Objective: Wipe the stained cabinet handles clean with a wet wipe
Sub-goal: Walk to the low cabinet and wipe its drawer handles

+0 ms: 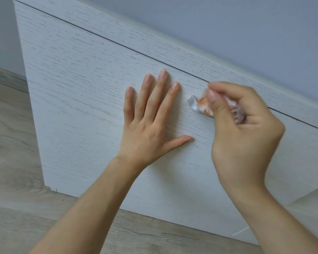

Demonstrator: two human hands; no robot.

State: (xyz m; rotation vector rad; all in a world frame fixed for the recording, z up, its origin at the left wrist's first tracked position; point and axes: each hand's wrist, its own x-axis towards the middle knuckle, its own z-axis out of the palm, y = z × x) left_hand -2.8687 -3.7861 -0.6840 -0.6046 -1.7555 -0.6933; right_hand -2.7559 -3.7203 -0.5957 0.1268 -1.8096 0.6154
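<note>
1. right hand [244, 129] pinches a crumpled wet wipe [236, 111], thumb and fingers curled round it
2. just beyond its thumb, the metal cabinet handle [195, 104] carries an orange stain under the wipe
3. left hand [151, 123] lies spread flat on the drawer front [81, 88], just left of the handle
4. wiping is under way; the next move likely calls for firm rubbing along the handle's stained end

Left hand [151, 123] flat on cabinet door [81, 88]; right hand [244, 129] pinching stained wipe [205, 106] against handle [193, 102]
</note>
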